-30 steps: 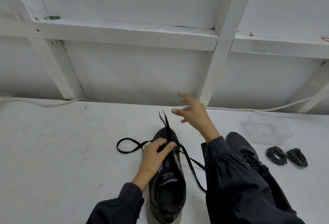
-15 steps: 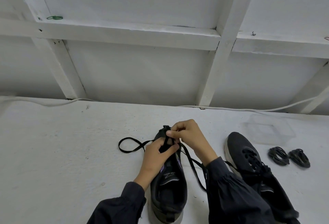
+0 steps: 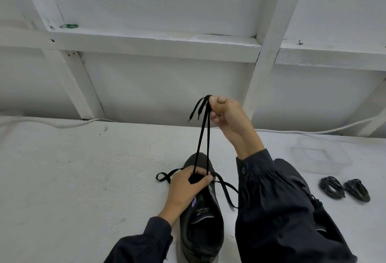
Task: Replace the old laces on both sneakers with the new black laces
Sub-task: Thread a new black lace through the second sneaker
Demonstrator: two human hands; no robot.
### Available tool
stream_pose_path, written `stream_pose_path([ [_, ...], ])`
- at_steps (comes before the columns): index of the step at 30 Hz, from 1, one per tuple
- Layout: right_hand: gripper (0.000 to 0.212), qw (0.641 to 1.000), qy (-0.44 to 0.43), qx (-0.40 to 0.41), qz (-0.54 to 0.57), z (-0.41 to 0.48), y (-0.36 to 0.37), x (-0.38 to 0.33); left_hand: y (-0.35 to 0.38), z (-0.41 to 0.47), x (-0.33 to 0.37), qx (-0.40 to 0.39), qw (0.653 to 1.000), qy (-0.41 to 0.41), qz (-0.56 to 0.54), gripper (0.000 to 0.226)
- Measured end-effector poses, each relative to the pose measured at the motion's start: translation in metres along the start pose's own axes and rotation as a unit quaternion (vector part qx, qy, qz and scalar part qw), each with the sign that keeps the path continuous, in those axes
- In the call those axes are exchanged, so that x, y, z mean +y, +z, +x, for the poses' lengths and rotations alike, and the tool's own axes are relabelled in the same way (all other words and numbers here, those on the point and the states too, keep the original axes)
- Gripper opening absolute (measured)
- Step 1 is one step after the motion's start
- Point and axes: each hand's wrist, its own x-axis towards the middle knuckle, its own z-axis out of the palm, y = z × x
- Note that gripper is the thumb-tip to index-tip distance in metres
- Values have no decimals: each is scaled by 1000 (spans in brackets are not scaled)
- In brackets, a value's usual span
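Right hand (image 3: 227, 116) lifted lace (image 3: 201, 137); left hand (image 3: 186, 187) grips sneaker (image 3: 200, 235); print (image 3: 202, 211) illegible.

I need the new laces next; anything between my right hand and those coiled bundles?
Only the second sneaker, between your raised right hand and the coiled bundles, partly hidden by your sleeve; the hand could likely pass over it.
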Motion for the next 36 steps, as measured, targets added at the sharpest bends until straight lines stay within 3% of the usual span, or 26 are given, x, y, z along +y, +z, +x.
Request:
stream_pose_path([
  [4, 20, 999, -10, 23, -34, 21, 0, 11, 0, 4, -4, -3, 1000, -4, 30, 9],
  [6, 15, 991, 14, 30, -132, 26, -10, 29, 1, 5, -7, -9, 999, -1, 43, 11],
  [8, 32, 947, 65, 26, -313, 24, -27, 43, 1, 5, -8, -7, 998, 1, 54, 12],
  [10, 45, 877, 143, -28, -458, 13, -41, 53, 1, 6, -9, -2, 998, 1, 60, 11],
  [13, 51, 827, 233, -135, -494, -14, -49, 66, 2, 7, -10, 4, 997, 6, 76, 14],
  [21, 28, 937, 87, -43, -336, -42, -40, 103, 3, 8, -10, 6, 997, 5, 80, 10],
  [24, 20, 950, 74, -14, -302, -43, -30, 101, 3, 7, -8, 7, 997, -5, 71, 17],
  [27, 27, 960, 59, 20, -272, -43, -23, 98, 2, 7, -7, 7, 998, -20, 57, 31],
  [30, 27, 969, 35, 40, -242, -37, -19, 87, 1, 6, -6, 3, 998, -14, 62, 14],
  [36, 11, 982, -46, 73, -168, -1, -5, 28, -1, 3, -1, -4, 999, -21, 48, 7],
])
